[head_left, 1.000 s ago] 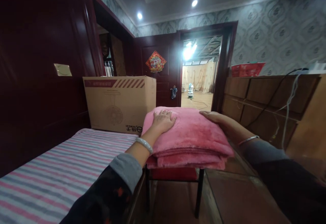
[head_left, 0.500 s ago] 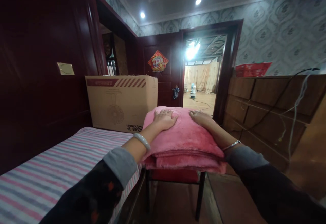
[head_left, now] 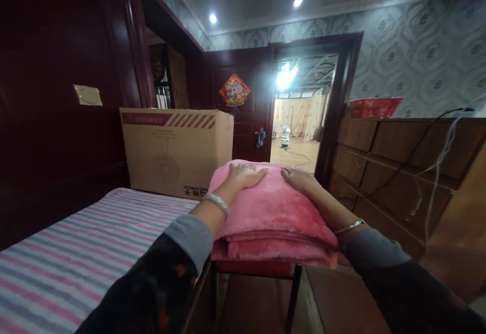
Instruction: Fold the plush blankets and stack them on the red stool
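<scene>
A folded pink plush blanket point(head_left: 271, 212) lies in thick layers on a chair with a red seat point(head_left: 258, 267) and dark legs. My left hand point(head_left: 246, 174) rests on the far left part of its top, palm down with the fingers stretched out. On the far right part lies my right hand point(head_left: 298, 178), also flat, its fingers reaching over the blanket's far edge and partly hidden. Neither hand has anything gripped.
To the left is a surface with a striped cloth point(head_left: 94, 253), with a cardboard box point(head_left: 170, 152) behind it. Wooden drawers point(head_left: 410, 157) stand at the right, with cables hanging down and a red basket point(head_left: 374, 107) on top. An open doorway lies straight ahead.
My left hand has slid slightly to the right over the blanket. The right hand stays almost in place, and the view has shifted a little.
</scene>
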`<state>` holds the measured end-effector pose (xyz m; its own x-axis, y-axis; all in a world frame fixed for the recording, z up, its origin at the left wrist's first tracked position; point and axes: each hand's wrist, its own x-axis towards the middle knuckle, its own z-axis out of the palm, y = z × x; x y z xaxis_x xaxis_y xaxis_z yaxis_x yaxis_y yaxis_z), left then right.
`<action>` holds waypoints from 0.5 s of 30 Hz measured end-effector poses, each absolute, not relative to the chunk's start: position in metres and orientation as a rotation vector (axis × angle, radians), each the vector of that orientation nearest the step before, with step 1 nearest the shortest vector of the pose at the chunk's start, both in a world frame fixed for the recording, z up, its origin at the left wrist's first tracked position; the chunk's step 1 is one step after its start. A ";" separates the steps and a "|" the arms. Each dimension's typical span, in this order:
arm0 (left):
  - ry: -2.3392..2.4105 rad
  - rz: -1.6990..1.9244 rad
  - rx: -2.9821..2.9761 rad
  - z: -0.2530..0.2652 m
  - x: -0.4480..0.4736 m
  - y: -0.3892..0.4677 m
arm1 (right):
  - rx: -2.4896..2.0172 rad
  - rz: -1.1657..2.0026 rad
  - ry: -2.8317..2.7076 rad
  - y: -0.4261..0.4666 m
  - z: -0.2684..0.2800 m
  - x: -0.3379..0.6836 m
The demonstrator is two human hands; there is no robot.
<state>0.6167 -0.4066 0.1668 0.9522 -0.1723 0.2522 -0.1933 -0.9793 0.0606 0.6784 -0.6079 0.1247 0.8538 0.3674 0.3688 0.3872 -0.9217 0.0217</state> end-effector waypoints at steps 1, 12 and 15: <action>-0.241 0.379 3.007 0.165 0.615 -0.389 | -2.972 -0.568 -0.595 -0.607 0.126 0.678; 0.144 0.475 2.902 0.168 0.600 -0.303 | -2.947 -0.458 -0.513 -0.600 0.137 0.671; -0.076 0.520 2.882 0.182 0.600 -0.342 | -2.955 -0.426 -0.529 -0.603 0.149 0.672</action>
<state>0.5997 -0.3416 0.1820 0.9363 -0.0131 0.3511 -0.0879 -0.9763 0.1980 0.6717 -0.6029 0.1485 0.8999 0.3240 0.2920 0.3547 -0.9332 -0.0578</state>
